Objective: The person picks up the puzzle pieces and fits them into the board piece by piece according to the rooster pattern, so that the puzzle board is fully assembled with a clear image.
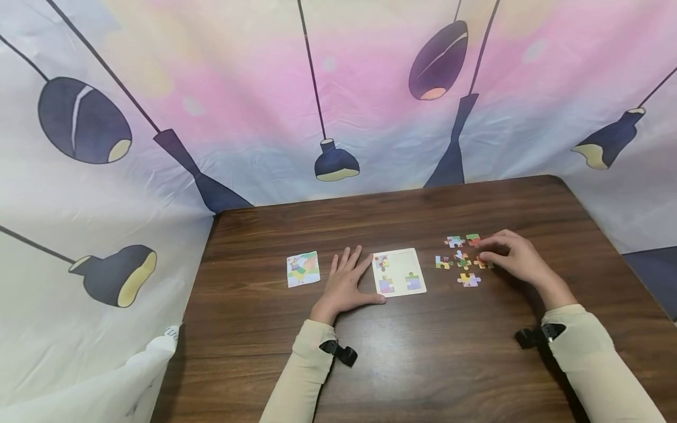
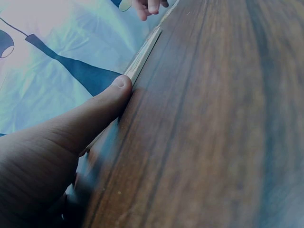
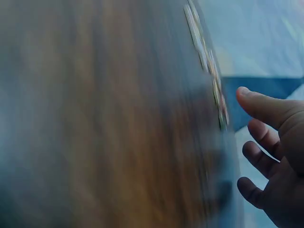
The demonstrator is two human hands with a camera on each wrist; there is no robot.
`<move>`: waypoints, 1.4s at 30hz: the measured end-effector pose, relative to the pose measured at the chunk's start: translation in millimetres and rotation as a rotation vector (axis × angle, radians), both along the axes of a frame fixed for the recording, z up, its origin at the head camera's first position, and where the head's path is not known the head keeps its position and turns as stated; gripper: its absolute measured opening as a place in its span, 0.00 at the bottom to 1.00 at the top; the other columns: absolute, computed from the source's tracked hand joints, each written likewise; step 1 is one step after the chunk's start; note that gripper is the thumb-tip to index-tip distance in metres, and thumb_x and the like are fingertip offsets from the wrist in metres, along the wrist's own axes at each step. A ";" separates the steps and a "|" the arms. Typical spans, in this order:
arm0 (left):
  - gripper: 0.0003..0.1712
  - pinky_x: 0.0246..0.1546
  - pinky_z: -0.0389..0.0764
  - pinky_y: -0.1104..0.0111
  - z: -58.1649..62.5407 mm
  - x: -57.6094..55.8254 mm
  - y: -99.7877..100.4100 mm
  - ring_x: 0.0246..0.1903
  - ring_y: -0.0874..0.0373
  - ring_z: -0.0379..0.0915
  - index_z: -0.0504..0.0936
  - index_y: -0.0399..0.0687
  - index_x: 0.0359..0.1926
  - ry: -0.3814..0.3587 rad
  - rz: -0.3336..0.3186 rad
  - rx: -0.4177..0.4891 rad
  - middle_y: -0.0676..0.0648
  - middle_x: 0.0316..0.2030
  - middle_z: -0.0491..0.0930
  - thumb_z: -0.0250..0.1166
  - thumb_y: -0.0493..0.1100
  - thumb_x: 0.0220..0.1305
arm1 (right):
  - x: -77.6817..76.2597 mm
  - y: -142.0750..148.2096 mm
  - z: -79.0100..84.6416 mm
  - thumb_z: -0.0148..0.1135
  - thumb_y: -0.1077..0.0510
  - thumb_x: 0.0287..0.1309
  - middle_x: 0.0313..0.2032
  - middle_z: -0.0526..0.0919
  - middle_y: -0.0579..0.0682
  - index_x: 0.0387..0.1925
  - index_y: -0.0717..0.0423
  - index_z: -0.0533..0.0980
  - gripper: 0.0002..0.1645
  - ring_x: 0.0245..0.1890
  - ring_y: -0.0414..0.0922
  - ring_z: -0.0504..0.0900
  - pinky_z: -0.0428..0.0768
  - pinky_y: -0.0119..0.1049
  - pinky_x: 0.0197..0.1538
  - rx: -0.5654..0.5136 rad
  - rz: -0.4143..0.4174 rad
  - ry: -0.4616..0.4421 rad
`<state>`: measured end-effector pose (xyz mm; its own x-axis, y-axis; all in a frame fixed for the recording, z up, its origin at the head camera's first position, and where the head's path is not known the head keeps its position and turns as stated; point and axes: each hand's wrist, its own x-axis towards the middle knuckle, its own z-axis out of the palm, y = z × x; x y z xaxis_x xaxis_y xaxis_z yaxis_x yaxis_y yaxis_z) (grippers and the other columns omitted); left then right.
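A white puzzle tray (image 1: 398, 271) lies mid-table with three jigsaw pieces in it: one at upper left (image 1: 381, 262), one at lower left (image 1: 386, 285), one at lower right (image 1: 412, 282). My left hand (image 1: 345, 286) rests with spread fingers at the tray's left side; in the left wrist view its thumb (image 2: 111, 97) touches the tray's edge (image 2: 146, 54). Several loose jigsaw pieces (image 1: 463, 261) lie to the right of the tray. Over the rightmost ones hovers my right hand (image 1: 520, 261). The right wrist view shows its fingers (image 3: 259, 156) loosely bent and apart, holding nothing.
A small picture card (image 1: 304, 269) lies left of my left hand. The brown wooden table (image 1: 423, 364) meets a hanging cloth (image 1: 264, 147) printed with lamps at its back and left. Both wrists wear black straps.
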<state>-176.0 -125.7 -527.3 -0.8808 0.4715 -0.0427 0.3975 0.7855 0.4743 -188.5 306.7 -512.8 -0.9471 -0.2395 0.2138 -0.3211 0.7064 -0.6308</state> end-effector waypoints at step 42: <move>0.64 0.81 0.28 0.48 -1.7 1.1 0.9 0.84 0.45 0.27 0.57 0.57 0.84 -0.010 0.012 0.006 0.45 0.85 0.42 0.76 0.72 0.55 | -42.2 16.9 4.9 0.72 0.60 0.68 0.40 0.79 0.54 0.58 0.66 0.83 0.20 0.36 0.45 0.73 0.74 0.43 0.38 0.140 0.110 -0.136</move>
